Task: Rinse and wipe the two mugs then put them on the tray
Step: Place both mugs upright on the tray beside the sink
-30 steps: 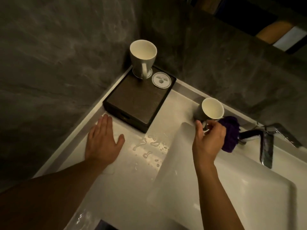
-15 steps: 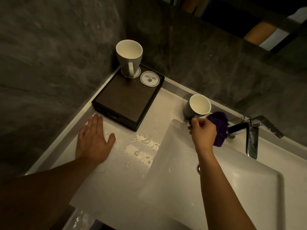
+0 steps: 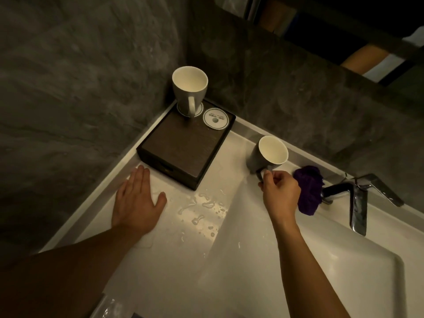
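One white mug [image 3: 190,90] stands upright on a round paper coaster at the back corner of the dark wooden tray [image 3: 183,152]. A second mug [image 3: 269,154] sits on the white counter behind the basin, right of the tray. My right hand [image 3: 278,193] is closed on that mug's handle. A purple cloth [image 3: 308,191] lies bunched just right of that hand, beside the tap. My left hand [image 3: 137,203] rests flat and spread on the counter in front of the tray, holding nothing.
A chrome tap [image 3: 358,200] reaches over the white basin [image 3: 309,271] at the right. An unused coaster [image 3: 215,118] lies on the tray. Water drops [image 3: 202,210] wet the counter between tray and basin. Dark stone walls close the corner.
My right hand has shifted left off the purple cloth and closed on the mug's handle. The left hand stays flat on the counter. The camera has moved a little.
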The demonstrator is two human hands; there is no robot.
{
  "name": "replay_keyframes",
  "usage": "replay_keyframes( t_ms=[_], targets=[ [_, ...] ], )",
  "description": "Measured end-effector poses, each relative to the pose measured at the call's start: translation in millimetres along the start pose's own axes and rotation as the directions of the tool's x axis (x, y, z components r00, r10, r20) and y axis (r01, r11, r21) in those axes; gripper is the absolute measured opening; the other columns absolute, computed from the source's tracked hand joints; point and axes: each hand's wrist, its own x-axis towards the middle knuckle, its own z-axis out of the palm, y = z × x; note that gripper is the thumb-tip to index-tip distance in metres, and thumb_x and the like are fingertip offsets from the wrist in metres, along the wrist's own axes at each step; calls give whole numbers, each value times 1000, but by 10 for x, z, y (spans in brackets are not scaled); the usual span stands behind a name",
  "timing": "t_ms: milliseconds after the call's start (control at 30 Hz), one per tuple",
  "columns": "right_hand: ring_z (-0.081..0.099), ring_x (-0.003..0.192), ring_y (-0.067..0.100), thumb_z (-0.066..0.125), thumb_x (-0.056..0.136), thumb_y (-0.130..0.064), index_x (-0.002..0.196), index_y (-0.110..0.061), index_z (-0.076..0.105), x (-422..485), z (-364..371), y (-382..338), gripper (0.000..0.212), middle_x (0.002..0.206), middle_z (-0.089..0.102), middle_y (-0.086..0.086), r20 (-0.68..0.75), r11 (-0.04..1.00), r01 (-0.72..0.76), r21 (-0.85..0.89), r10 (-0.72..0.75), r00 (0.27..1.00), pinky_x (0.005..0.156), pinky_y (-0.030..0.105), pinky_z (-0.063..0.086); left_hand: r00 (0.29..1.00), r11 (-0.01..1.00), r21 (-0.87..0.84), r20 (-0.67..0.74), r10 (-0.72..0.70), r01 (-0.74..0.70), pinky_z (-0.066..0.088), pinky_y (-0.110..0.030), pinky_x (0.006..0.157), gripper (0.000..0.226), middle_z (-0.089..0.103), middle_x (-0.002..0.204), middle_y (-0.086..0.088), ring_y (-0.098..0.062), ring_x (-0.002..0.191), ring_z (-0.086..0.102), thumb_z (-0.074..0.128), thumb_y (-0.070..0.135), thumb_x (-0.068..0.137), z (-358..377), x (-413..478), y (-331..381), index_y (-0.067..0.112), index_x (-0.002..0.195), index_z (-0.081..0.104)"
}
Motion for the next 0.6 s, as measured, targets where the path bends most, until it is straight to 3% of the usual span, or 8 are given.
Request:
replay_keyframes(
  t_ms=[333, 500, 600],
  targets=[
    [71, 74, 16, 60, 97, -34, 77, -22, 64, 128, 334, -806, 23, 73, 70, -1, 25, 968, 252, -16, -251, 968, 71, 49, 61, 1000, 1000, -13, -5, 3, -3, 13, -42, 129, 89, 13, 175, -8, -22, 161, 13, 24, 63, 93, 21, 15, -11, 14, 166, 13],
    [68, 70, 16, 61, 98, -32, 78, -16, 66, 269, 595, -1126, 26, 72, 69, 1, 40, 950, 312, -30, -311, 950, 68, 44, 61, 1000, 1000, -30, -21, 1, -2, 16, -42, 128, 89, 19, 174, -9, -22, 160, 17, 28, 62, 92, 36, 11, -27, 12, 165, 19],
    [61, 65, 16, 62, 98, -30, 78, -11, 66, 327, 714, -1221, 28, 70, 64, 2, 51, 948, 314, -49, -312, 949, 60, 34, 51, 1000, 1000, -32, -24, 0, -1, 17, -42, 128, 89, 20, 173, -9, -22, 160, 18, 28, 62, 92, 35, 19, -19, 12, 165, 20]
  ],
)
